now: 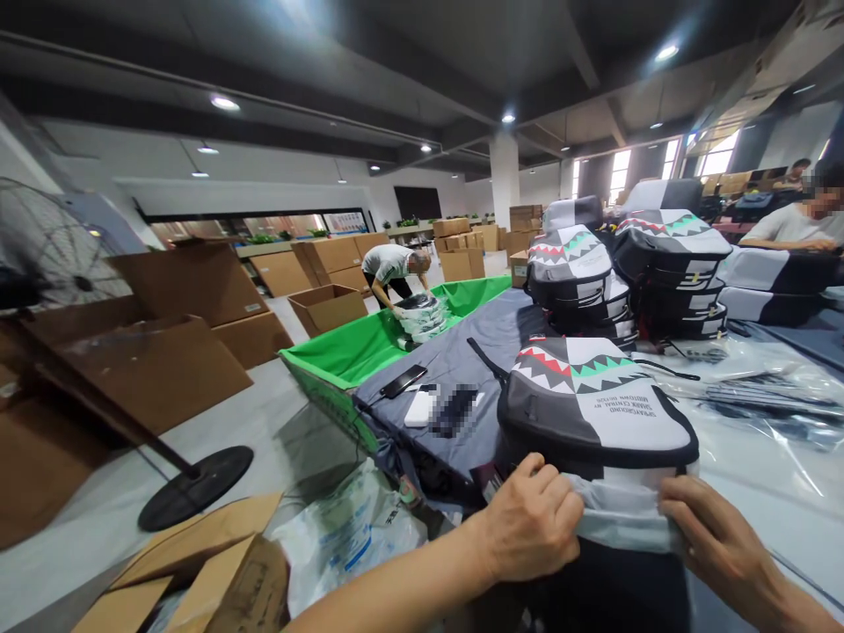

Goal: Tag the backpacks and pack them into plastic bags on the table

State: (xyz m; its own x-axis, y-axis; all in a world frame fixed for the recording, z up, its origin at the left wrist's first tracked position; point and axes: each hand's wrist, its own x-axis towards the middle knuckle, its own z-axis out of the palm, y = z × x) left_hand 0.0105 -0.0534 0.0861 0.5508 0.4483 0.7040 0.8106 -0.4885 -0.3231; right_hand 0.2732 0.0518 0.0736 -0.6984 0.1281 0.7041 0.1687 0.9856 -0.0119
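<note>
A backpack (593, 400) in grey, white and black, with a red and green zigzag print, lies on the table in front of me. Along its near side runs a whitish translucent plastic strip (620, 514), possibly a bag edge. My left hand (534, 519) is closed on the left end of this plastic, knuckles up, against the backpack's front edge. At the right end, my right hand (716, 536) pinches the same plastic between thumb and fingers. Below the plastic the area is dark and hard to make out.
Stacked backpacks (573, 272) stand behind, with clear plastic bags (771, 396) to the right. A phone (403, 381) lies on the grey cloth (375, 396). A person (389, 264) bends over a green-lined bin (336, 356). Another person (791, 224) sits far right. An open carton (230, 580) is lower left.
</note>
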